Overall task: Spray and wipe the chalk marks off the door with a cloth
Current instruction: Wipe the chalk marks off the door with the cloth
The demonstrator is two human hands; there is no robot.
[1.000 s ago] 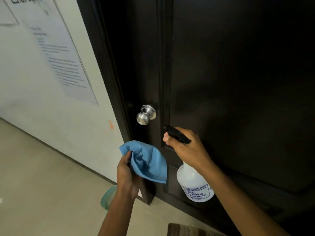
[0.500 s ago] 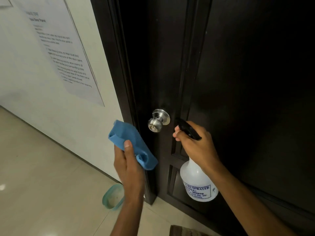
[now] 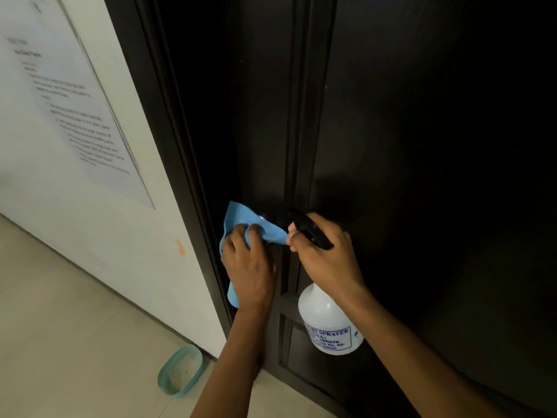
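A dark brown panelled door (image 3: 407,122) fills the right of the view; I see no chalk marks on it in this dim light. My left hand (image 3: 248,267) holds a blue cloth (image 3: 241,220) against the door where the knob is, and the cloth covers the knob except for a small glint. My right hand (image 3: 325,254) grips the black trigger head of a white spray bottle (image 3: 327,322), which hangs below the hand close to the door.
A white wall (image 3: 99,236) with a printed paper notice (image 3: 75,116) stands left of the door frame, with an orange smudge (image 3: 180,246) low down. A teal oval dish (image 3: 180,374) lies on the tiled floor (image 3: 60,342) by the frame.
My left hand has moved up and right with the cloth, from beside the door frame onto the knob. The view has moved closer to the door. The right hand keeps its hold on the bottle.
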